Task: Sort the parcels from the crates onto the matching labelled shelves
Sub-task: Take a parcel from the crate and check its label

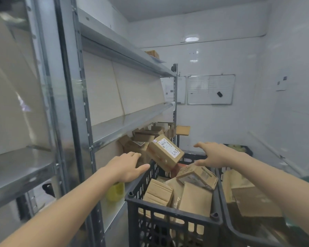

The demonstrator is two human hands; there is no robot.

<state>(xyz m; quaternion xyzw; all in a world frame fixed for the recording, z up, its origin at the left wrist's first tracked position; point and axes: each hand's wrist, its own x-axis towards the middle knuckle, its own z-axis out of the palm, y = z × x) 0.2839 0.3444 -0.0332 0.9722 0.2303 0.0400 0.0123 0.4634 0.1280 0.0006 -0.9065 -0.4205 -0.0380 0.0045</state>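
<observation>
Your left hand [127, 166] and right hand [216, 155] were both spread, fingers straight, gripping nothing. Between them one tilted parcel [165, 155] was above the black crate [168, 210], near the metal shelves [132, 122].

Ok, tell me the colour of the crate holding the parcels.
The crate is black, with lattice walls; the head view shows it best.

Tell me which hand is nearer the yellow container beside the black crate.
Left. The left hand hovers just above the yellow container; the right hand is beyond the black crate, up and to the right.
</observation>
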